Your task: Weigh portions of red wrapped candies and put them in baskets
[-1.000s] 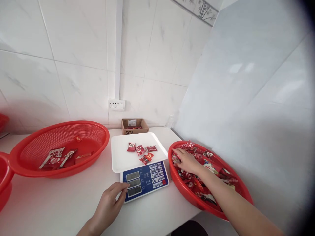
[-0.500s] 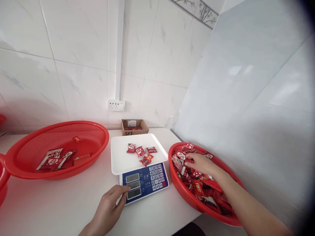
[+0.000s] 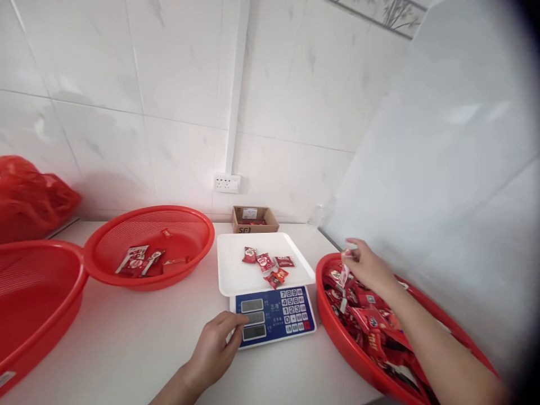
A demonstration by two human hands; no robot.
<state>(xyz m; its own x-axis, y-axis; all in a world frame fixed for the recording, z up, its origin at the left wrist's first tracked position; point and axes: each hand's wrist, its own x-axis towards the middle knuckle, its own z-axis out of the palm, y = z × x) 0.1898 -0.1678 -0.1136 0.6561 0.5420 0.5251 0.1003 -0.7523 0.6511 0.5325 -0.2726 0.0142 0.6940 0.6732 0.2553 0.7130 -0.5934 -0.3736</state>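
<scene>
Pinched in the fingers of my right hand (image 3: pixel 367 264) is a small pink-and-white wrapped candy (image 3: pixel 346 269), held just over the near-left part of a red basket (image 3: pixel 343 340) heaped with red packets. My left hand (image 3: pixel 219 343) rests at the left side of a blue digital scale (image 3: pixel 274 318). Its fingertips touch the display panel, the thumb is apart from them, and nothing is held. Several red wrapped candies (image 3: pixel 265 262) lie on the scale's white tray (image 3: pixel 234 270). The display digits are unreadable.
Left of the scale, a red mesh basket (image 3: pixel 202 247) holds a few packets. Another red basket (image 3: pixel 63 315) stands nearer, with a red plastic bag (image 3: pixel 34 197) behind it. Beyond the tray are a cardboard box (image 3: pixel 253 228) and a clear object (image 3: pixel 316 215). A wall closes the right side.
My right hand has risen from among the packets and now has a wrapped candy in its fingers. The view has swung left, showing more red baskets. My left hand stays at the scale.
</scene>
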